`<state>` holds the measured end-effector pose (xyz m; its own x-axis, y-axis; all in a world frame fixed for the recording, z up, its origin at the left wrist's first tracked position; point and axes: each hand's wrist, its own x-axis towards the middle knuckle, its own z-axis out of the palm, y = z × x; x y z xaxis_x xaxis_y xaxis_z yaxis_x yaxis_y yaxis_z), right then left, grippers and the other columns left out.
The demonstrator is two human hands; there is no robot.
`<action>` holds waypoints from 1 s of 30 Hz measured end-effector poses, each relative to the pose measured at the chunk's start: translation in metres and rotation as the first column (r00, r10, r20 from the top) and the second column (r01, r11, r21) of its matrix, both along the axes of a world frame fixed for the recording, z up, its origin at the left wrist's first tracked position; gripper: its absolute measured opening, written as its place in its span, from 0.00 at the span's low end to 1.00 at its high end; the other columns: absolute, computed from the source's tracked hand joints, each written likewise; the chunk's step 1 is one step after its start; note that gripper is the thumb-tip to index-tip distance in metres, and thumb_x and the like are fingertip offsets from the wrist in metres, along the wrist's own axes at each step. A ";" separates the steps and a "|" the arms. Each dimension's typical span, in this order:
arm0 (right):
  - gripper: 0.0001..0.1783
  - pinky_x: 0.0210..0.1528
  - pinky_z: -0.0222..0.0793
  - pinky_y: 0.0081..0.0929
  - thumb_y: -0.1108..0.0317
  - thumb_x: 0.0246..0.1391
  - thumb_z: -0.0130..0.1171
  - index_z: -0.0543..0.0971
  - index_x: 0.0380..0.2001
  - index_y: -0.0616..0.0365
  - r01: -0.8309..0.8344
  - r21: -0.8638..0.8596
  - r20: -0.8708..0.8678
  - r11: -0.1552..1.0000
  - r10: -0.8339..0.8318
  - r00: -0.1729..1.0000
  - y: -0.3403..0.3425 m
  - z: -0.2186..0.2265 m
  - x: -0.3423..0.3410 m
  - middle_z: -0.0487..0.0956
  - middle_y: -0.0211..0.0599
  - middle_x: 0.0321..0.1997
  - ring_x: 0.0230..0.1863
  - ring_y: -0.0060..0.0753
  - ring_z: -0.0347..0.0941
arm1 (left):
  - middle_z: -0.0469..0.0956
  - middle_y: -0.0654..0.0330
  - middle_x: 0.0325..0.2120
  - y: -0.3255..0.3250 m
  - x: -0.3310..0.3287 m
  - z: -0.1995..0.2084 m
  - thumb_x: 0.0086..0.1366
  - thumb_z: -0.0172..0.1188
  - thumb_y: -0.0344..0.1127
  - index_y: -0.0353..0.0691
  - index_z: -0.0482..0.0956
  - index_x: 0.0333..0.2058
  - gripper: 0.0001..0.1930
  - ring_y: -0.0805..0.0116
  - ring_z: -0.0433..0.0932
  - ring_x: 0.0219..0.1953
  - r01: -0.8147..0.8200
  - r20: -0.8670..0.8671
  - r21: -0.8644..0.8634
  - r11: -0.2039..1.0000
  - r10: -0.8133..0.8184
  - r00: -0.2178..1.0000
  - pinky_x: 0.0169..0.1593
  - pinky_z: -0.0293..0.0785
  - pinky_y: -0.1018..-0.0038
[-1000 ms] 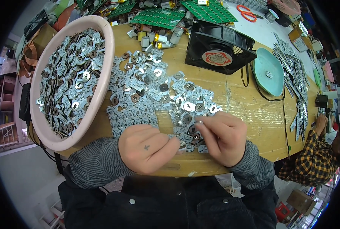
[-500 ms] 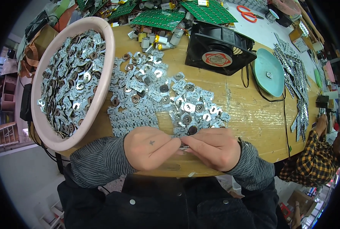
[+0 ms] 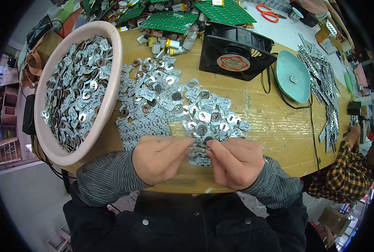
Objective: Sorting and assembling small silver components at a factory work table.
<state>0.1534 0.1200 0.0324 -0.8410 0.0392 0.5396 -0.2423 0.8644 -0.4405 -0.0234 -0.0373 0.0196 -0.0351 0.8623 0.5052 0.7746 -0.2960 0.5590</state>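
At the frame's lower centre, the left grip and right grip appear to pinch a small silvery board between them, its long axis seemingly left-right, neither hand nearer.

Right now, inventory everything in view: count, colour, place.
Table: one, yellowish, centre
Basin: one, pale pink, left
Small boards: uncountable, silvery, basin and mid-table
Panels: several, green, far edge
Cylinders: several, grey, before panels
Fan: one, black, far centre
Dish: one, turquoise, right of fan
Strips: many, silvery, right
Scissors: one, orange-handled, far right
Spool: one, silvery, beside scissors
Cardboard boxes: at least two, brown, right side
Co-worker: one, checked top, right edge
Left fingers: several, grey sleeve, near edge
Right fingers: several, grey sleeve, near edge
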 end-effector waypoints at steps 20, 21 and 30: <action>0.03 0.20 0.70 0.26 0.81 0.51 0.65 0.83 0.31 0.68 0.094 -0.549 0.246 0.830 0.053 0.968 0.010 0.009 -0.004 0.79 0.43 0.19 0.18 0.34 0.78 | 0.82 0.45 0.32 -0.002 -0.004 0.001 0.45 0.61 0.15 0.19 0.79 0.44 0.22 0.53 0.84 0.29 0.107 -0.214 0.108 0.988 -0.083 0.973 0.32 0.84 0.66; 0.03 0.20 0.70 0.26 0.81 0.51 0.65 0.83 0.31 0.68 0.098 -0.548 0.249 0.831 0.050 0.967 0.010 0.009 -0.003 0.79 0.43 0.19 0.18 0.34 0.78 | 0.82 0.45 0.31 -0.001 -0.004 0.001 0.45 0.61 0.15 0.19 0.79 0.44 0.22 0.53 0.84 0.29 0.109 -0.213 0.097 0.989 -0.086 0.973 0.32 0.84 0.66; 0.03 0.22 0.70 0.23 0.80 0.53 0.63 0.84 0.31 0.69 0.097 -0.518 0.264 0.850 0.051 0.963 0.010 0.010 -0.003 0.81 0.41 0.19 0.19 0.29 0.79 | 0.81 0.43 0.34 -0.003 -0.004 0.001 0.46 0.61 0.19 0.17 0.79 0.43 0.21 0.53 0.85 0.31 0.157 -0.260 0.087 0.984 -0.130 0.957 0.33 0.85 0.65</action>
<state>0.1503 0.1299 0.0420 -0.9416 0.2733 0.1967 -0.0394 0.4908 -0.8704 -0.0278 -0.0401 0.0209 0.2257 0.7900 0.5701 0.8312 -0.4613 0.3102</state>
